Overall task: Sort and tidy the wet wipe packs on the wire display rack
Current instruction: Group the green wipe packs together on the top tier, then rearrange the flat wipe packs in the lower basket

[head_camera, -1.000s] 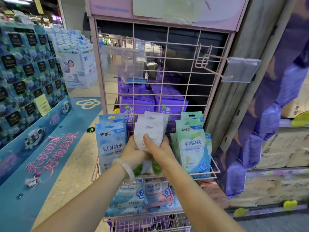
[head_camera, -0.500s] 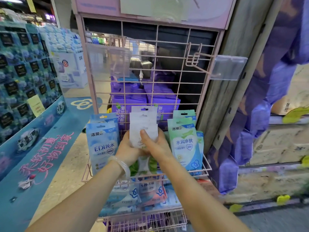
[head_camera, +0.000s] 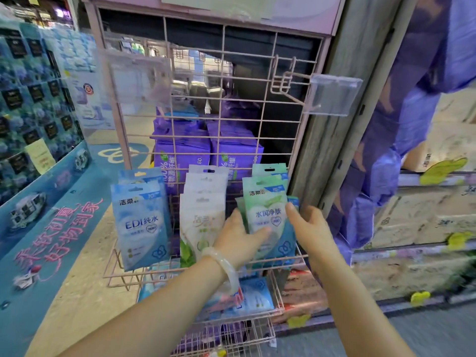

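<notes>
head view: the left hand (head_camera: 240, 234), with a pale bangle on its wrist, and the right hand (head_camera: 307, 229) bracket the stack of mint-green wet wipe packs (head_camera: 266, 210) at the right of the pink wire rack's shelf (head_camera: 293, 257), fingers spread, gripping nothing firmly. beside it stand the white packs (head_camera: 202, 210) and the blue packs (head_camera: 140, 222). this looks like the squaring-up step; next calls for pressing the green stack upright and flush.

In the rack's upper basket (head_camera: 278, 260) I see three stacks of packs: EDI packs (head_camera: 140, 222) left, middle stack (head_camera: 203, 215), right stack (head_camera: 268, 207) between my hands. More packs (head_camera: 255, 297) lie on the shelf below.
</notes>
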`<state>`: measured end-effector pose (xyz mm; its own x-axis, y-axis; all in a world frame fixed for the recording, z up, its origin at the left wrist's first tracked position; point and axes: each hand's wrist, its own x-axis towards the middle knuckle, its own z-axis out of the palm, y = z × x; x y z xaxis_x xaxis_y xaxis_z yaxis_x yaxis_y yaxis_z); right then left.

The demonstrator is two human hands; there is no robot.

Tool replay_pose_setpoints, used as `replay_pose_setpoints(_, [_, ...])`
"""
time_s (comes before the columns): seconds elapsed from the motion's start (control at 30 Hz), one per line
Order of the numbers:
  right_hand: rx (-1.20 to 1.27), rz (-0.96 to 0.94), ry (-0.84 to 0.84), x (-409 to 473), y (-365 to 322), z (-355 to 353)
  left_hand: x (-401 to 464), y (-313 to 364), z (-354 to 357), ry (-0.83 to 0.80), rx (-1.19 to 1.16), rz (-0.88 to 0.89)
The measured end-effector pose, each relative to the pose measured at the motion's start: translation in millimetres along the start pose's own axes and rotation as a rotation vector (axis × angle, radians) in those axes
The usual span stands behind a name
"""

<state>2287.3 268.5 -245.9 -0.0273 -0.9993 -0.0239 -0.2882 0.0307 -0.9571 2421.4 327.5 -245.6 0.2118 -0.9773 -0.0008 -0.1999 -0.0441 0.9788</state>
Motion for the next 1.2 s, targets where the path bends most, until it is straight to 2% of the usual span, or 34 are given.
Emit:
replay_pose_setpoints(0.07, [0.058,0.092,-0.099,5,5,-2,13,4,9,-0.012,-0.106,-0.121])
replay_pose_setpoints(0.13, [0.195,0.1,-0.187,7,7,2,22,10,16,-0.023,-0.264,-0.193])
replay_pose_setpoints(0.3, [0.239,-0.103,-0.274,3,14,6,28,-1,24,0.063,-0.329,-0.069])
replay_pose_setpoints(0.47, [0.278,-0.028,-0.328,13,6,8,36,-7,23,-0.071,-0.304,-0.109])
replay_pose_setpoints(0.57, [0.248,-0.084,-0.329,14,13,12,33,-12,31,-0.029,-0.27,-0.052])
replay_pose_setpoints(0.67, [0.259,-0.213,-0.26,19,14,10,44,-8,35,-0.015,-0.473,-0.003])
replay_pose_setpoints(0.77, [0.299,-0.221,-0.245,30,8,7,52,-2,34,-0.146,-0.396,-0.012])
replay_pose_setpoints(0.8, [0.315,-0.194,-0.242,34,7,6,55,-5,38,-0.141,-0.337,-0.04])
replay_pose_setpoints(0.87, [0.322,-0.146,-0.265,37,9,3,59,-12,41,-0.03,-0.299,-0.109])
replay_pose_setpoints(0.93, [0.306,-0.149,-0.316,41,15,0,63,-15,44,-0.045,-0.221,-0.069])
replay_pose_setpoints(1.1, [0.261,-0.144,-0.351,46,8,-2,60,-12,42,-0.025,-0.213,-0.039])
replay_pose_setpoints(1.2, [0.262,-0.184,-0.196,37,-2,-5,47,2,38,0.021,-0.13,-0.062])
